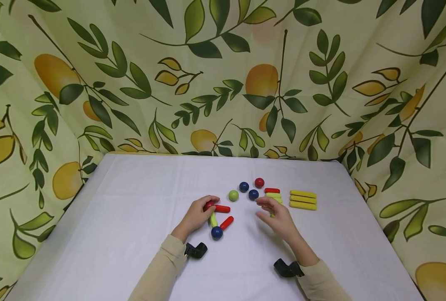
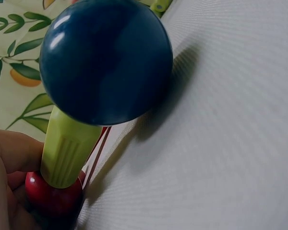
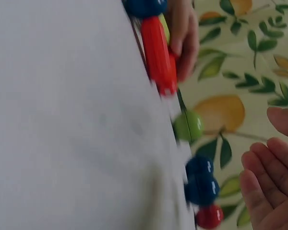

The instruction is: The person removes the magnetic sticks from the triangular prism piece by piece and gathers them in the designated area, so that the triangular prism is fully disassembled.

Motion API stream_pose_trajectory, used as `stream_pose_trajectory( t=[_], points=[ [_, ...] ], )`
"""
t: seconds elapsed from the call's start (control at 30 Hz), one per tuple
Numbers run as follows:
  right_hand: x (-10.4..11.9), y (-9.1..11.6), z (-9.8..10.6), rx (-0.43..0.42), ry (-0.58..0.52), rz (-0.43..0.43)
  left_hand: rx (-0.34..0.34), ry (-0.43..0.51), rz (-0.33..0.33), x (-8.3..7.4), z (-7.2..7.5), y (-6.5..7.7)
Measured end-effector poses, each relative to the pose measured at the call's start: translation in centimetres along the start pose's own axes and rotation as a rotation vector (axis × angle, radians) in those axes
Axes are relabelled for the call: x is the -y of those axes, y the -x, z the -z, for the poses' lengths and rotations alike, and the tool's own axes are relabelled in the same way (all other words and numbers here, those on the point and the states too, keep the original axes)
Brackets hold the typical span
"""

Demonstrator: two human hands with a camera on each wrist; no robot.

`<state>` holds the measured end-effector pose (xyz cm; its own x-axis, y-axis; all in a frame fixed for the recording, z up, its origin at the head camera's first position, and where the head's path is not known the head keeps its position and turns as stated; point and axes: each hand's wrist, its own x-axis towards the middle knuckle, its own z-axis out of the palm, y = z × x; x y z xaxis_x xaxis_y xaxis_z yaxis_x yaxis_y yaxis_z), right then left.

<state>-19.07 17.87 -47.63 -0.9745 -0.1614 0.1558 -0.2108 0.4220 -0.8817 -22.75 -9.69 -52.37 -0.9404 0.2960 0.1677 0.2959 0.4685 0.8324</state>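
Note:
My left hand grips a red ball between fingers and thumb. A yellow-green stick runs from that ball to a blue ball nearer me. One red stick points right from the red ball, partly behind the fingertips. Another red stick slants up and right from the blue ball; the far ends of the two red sticks stand apart. My right hand hovers over the table with relaxed fingers, holding nothing. It partly hides a row of yellow-green sticks.
Behind the hands lie a green ball, two blue balls and a loose red ball. A short red stick tops the yellow-green row. Three yellow sticks lie side by side further right. A leaf-patterned curtain surrounds the white table.

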Motion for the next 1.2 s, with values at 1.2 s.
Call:
stream_pose_trajectory(
  t=[1.2],
  points=[
    [-1.6,-1.3,-6.7,0.305,0.139,0.190,-0.001,-0.015,0.000,-0.3,0.2,-0.1]
  ],
)
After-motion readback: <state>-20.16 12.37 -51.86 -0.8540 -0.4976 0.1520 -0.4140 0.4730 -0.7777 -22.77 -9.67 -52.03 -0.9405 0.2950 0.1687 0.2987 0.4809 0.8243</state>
